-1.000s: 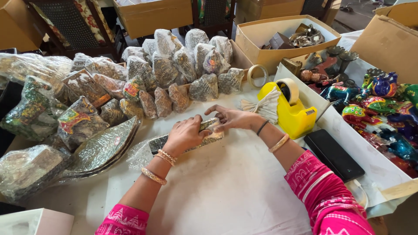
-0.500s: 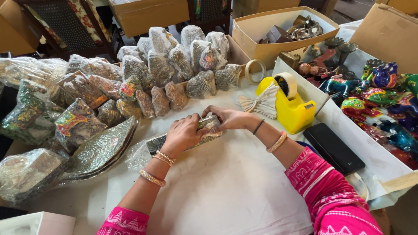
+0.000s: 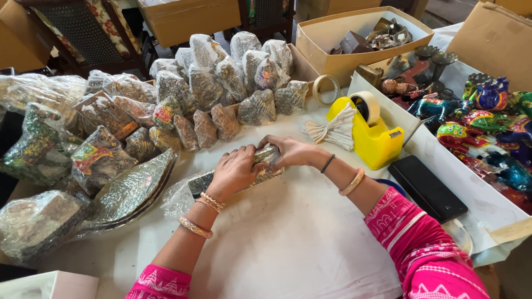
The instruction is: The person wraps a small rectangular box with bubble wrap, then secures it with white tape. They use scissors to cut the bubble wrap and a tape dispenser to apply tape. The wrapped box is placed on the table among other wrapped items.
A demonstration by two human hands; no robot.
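Note:
Both hands grip a small item wrapped in clear bubble wrap just above the white table. My left hand covers its left side and my right hand holds its right end. A loose tail of plastic wrap trails from it to the left on the table. Both wrists wear gold bangles, and pink sleeves show at the bottom.
Many bubble-wrapped pieces are piled behind and to the left. A yellow tape dispenser and a tape roll stand at the right, next to a black flat case. Painted figurines fill a box at far right. Cardboard boxes sit behind.
Both hands have stayed on the wrapped item with only small shifts of the fingers. The view has drifted slightly.

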